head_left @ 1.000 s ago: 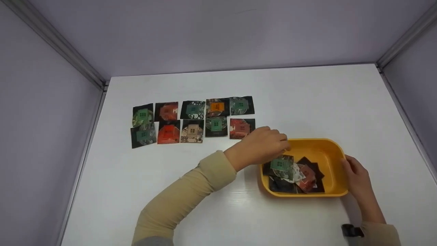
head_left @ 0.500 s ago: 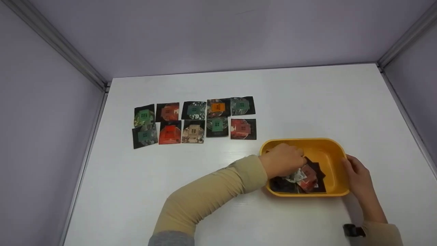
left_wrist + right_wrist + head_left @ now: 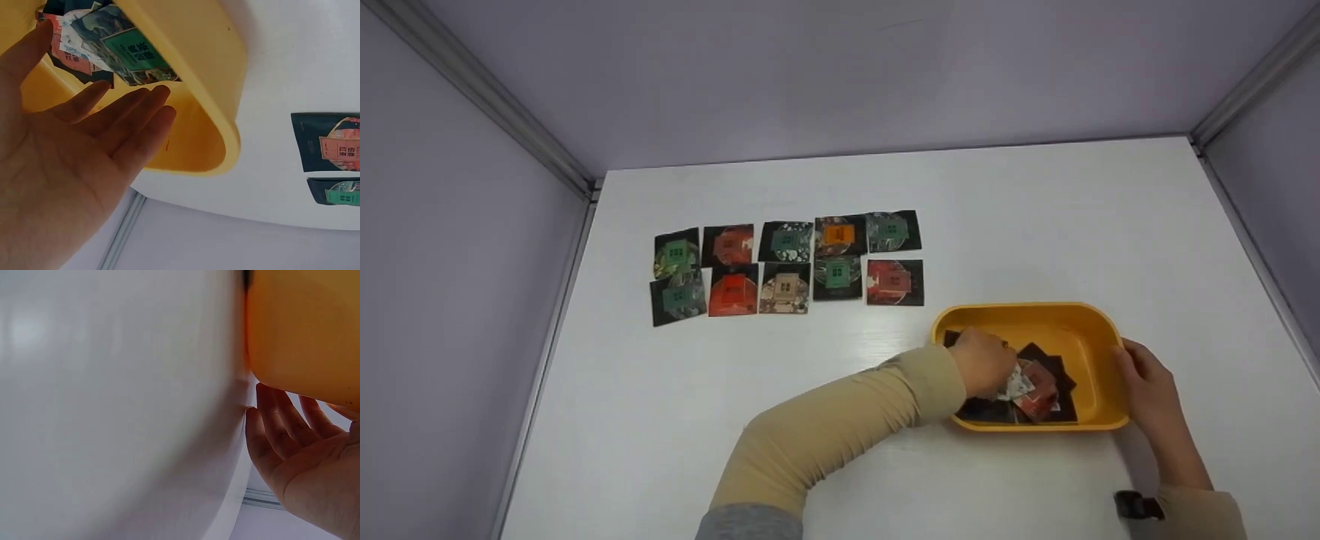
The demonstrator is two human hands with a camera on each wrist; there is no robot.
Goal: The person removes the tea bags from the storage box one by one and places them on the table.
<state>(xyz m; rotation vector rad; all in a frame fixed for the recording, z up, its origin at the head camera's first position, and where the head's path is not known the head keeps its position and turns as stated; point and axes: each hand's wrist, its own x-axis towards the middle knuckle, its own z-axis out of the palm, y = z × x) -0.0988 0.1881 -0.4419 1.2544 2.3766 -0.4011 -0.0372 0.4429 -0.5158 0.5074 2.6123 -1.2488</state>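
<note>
In the head view a yellow plastic basin stands at the right of the table, with a jumble of square printed sachets at its left side. My left hand reaches down into it over these sachets; its fingertips are hidden there. From the left wrist, the left hand has extended fingers and holds nothing, close to a green-labelled sachet. My right hand grips the basin's right end, thumb at the rim. In the right wrist view its fingers touch the basin's outer wall.
Two rows of dark sachets with red, green, orange and beige labels lie flat at the table's left middle, including a red-labelled sachet at the right end of the near row. Pale walls enclose the white table.
My left hand has moved right and down, from above the basin's left rim into it, over the green-labelled sachet. The right hand keeps its grip on the basin.
</note>
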